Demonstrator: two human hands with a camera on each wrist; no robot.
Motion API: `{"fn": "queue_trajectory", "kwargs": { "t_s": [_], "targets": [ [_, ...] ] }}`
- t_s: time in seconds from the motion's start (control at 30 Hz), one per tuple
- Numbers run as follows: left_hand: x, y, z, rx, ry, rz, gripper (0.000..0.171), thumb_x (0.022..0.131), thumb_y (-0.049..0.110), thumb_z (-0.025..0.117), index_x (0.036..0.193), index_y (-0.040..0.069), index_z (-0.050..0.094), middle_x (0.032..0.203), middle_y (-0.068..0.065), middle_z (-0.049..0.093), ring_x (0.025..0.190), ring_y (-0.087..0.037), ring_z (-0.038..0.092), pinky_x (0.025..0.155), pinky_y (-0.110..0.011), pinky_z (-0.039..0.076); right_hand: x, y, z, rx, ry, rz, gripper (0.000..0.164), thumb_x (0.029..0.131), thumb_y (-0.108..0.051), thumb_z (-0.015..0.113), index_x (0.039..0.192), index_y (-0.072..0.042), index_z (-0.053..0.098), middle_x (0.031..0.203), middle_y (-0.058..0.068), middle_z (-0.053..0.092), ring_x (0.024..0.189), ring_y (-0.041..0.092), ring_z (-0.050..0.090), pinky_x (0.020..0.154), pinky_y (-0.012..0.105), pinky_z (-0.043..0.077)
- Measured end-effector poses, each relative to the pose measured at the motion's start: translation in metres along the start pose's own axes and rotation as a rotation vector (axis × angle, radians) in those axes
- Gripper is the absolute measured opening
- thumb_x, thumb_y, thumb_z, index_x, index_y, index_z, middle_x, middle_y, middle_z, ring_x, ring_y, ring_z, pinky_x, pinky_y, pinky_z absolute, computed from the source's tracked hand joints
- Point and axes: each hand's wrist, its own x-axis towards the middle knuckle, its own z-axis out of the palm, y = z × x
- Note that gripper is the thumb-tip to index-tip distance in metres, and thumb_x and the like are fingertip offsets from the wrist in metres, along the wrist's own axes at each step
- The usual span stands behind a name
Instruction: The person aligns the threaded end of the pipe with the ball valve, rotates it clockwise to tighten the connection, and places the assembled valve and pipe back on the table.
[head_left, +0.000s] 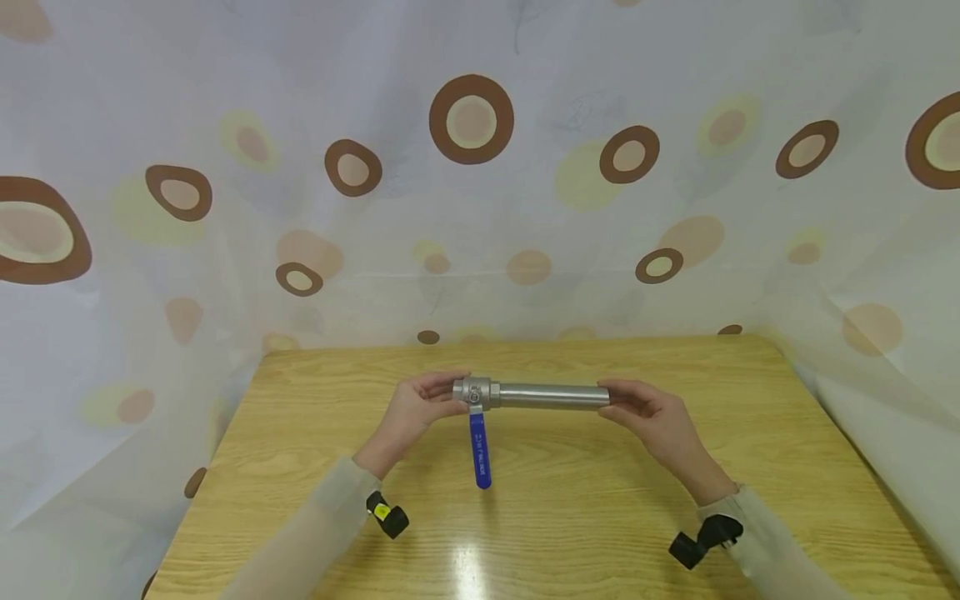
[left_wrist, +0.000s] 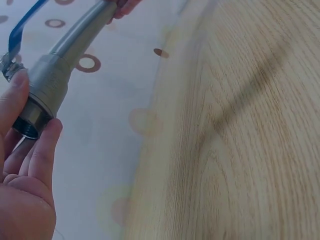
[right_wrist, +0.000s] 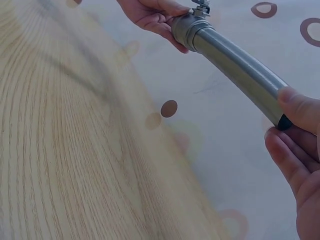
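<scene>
A steel ball valve (head_left: 480, 392) with a blue lever handle (head_left: 481, 450) is joined to a straight steel pipe (head_left: 553, 396). Between thumb and fingers, my left hand (head_left: 414, 414) grips the valve's open end, whose round bore (left_wrist: 29, 128) shows in the left wrist view. At the pipe's other end, my right hand (head_left: 660, 417) pinches the tip with thumb and fingers. Valve and pipe are held level above the wooden table, and their long shadow falls on it in both wrist views. The blue lever points toward me, at right angles to the pipe.
Below the hands lies a wood-grain table (head_left: 570, 517). A pale sheet (head_left: 525, 208) printed with brown and yellow ovals hangs behind it and along both sides. Each wrist carries a small black camera, the left one (head_left: 390, 517) marked with yellow.
</scene>
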Motion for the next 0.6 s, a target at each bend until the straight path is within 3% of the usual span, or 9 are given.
{"fn": "queue_trajectory", "kwargs": {
  "t_s": [0.27,0.37,0.6],
  "targets": [
    [0.003,-0.004,-0.004,0.032,-0.021,-0.005,0.050,0.089,0.002,0.079,0.138,0.006,0.066,0.143,-0.016,0.063,0.126,-0.032,0.065,0.107,-0.039,0.055,0.003,0.004,0.002,0.013,-0.001,0.036,0.040,0.095,-0.012,0.076,0.133,-0.001,0.068,0.109,-0.007,0.074,0.097,0.006,0.073,0.083,0.028,0.064],
    [0.004,-0.007,-0.005,0.011,-0.020,-0.012,0.049,0.090,0.001,0.078,0.138,0.005,0.067,0.146,-0.016,0.061,0.127,-0.032,0.064,0.108,-0.042,0.053,0.005,0.006,0.003,0.015,0.001,0.046,0.040,0.095,-0.012,0.077,0.133,-0.002,0.069,0.111,-0.001,0.075,0.097,0.005,0.073,0.084,0.031,0.064],
    [0.006,-0.010,-0.006,-0.001,-0.001,-0.039,0.050,0.090,0.000,0.078,0.139,0.003,0.065,0.150,-0.013,0.057,0.128,-0.031,0.064,0.114,-0.049,0.048,0.008,0.012,0.007,-0.002,-0.010,0.100,0.040,0.094,-0.015,0.078,0.132,-0.004,0.070,0.119,0.018,0.073,0.097,0.002,0.071,0.083,0.021,0.061]
  ]
}}
